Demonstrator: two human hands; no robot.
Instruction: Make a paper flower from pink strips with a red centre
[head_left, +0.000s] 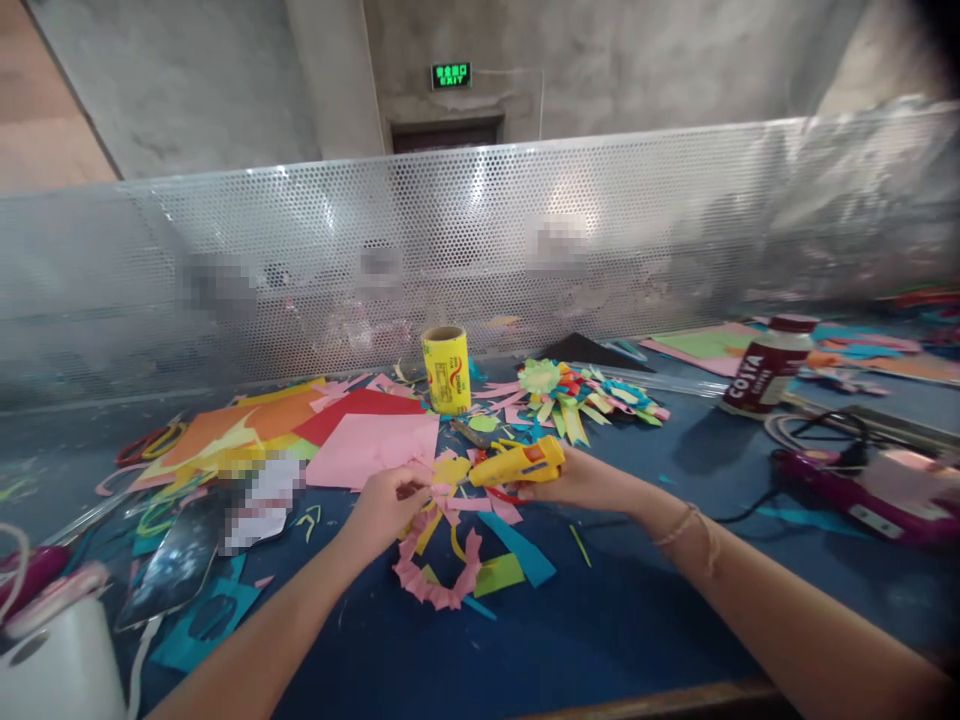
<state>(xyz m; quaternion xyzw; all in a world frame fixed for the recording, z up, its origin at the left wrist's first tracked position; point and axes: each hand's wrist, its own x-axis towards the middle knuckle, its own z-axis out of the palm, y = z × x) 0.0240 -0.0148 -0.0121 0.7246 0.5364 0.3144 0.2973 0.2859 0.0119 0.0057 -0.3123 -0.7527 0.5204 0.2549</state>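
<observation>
Glue gun (517, 462), yellow, is held almost level above the blue table (600, 640), with its long axis running left to right and its nozzle aimed left. The right hand (577, 480) is closed around its handle. The left hand (386, 505) pinches the top of the pink paper craft (442, 598), just beside the nozzle.

I'm looking at a craft workroom in a bare industrial building: a blue desk (645, 640) strewn with cut coloured paper (360, 440), a perforated metal divider (480, 250) across the middle of the frame, rough concrete walls (637, 60) and a green exit sign (451, 75) at top centre.
</observation>
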